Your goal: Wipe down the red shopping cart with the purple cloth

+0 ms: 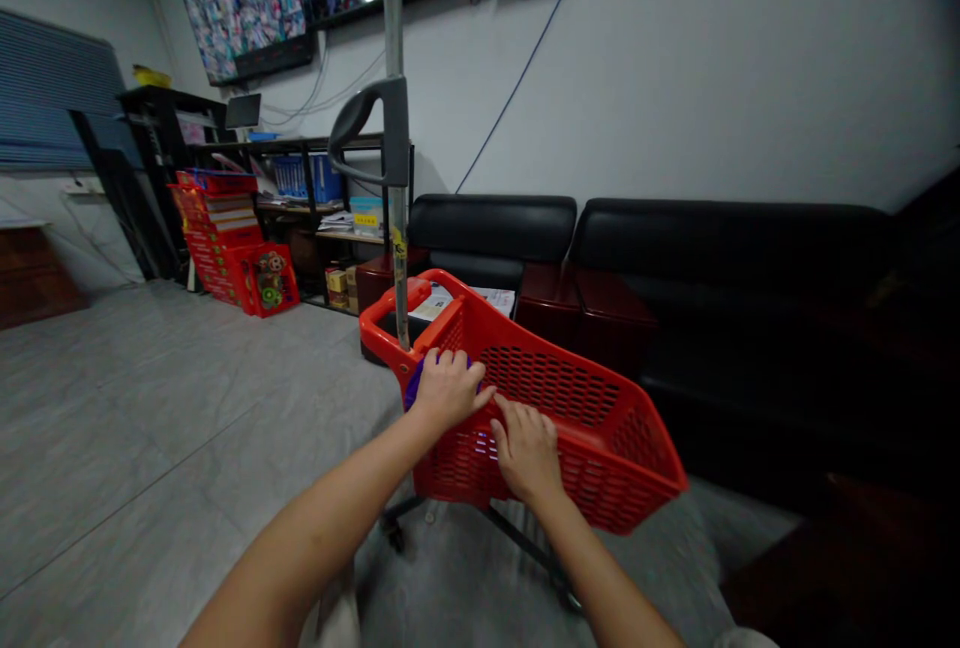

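A red plastic shopping cart (pixel 637 468) with slotted basket walls stands in front of me. My left hand (pixel 448 390) rests on the near rim by the cart's handle end. Beneath its fingers is a purple cloth (pixel 412 386), mostly covered by the hand and pressed against the cart. My right hand (pixel 527 448) lies just to the right, fingers stretched out on the near basket wall, with nothing seen in it. Its fingertips reach the rim close to my left thumb. A metal pole (pixel 399 248) with a grey handle (pixel 384 133) rises from the cart's handle end.
A black sofa (pixel 495 223) with dark red armrests runs behind the cart, with papers (pixel 491 300) on it. Stacked red boxes (pixel 217 238) and a shelf with blue binders (pixel 304 178) stand at the left. Screens (pixel 244 3) hang above. Grey floor (pixel 165 408) extends left.
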Demonstrator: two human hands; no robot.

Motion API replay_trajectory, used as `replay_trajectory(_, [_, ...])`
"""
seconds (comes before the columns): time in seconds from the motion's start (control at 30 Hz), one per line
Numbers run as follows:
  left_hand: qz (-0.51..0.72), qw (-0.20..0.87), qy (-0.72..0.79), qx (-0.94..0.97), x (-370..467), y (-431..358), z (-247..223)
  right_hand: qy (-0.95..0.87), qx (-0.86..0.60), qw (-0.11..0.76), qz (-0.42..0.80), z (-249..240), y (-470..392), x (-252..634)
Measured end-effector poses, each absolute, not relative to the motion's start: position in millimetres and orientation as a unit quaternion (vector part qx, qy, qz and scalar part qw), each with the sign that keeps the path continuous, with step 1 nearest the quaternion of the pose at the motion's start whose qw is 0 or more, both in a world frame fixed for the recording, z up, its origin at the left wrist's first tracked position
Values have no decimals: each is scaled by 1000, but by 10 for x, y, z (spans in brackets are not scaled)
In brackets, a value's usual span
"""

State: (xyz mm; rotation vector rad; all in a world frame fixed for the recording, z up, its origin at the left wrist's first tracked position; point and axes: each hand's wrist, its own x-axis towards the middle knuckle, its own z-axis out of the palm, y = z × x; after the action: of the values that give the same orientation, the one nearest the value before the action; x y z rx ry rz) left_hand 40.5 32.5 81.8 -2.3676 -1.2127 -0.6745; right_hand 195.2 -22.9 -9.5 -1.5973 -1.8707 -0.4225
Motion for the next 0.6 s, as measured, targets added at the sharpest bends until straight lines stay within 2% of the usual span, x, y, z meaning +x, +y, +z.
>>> replay_trajectory(0.2, [-242, 188, -455, -836, 274, 382, 955, -714, -610, 302, -162, -59, -243, 1986])
replay_trajectory(0.47, [-263, 179, -471, -822, 714, 212, 693, -703, -620, 304, -168, -77, -240, 1960])
replay_trajectory(0.6, [-245, 166, -436, -850, 706, 251, 706, -706, -621, 296, -169, -73, -260, 2026])
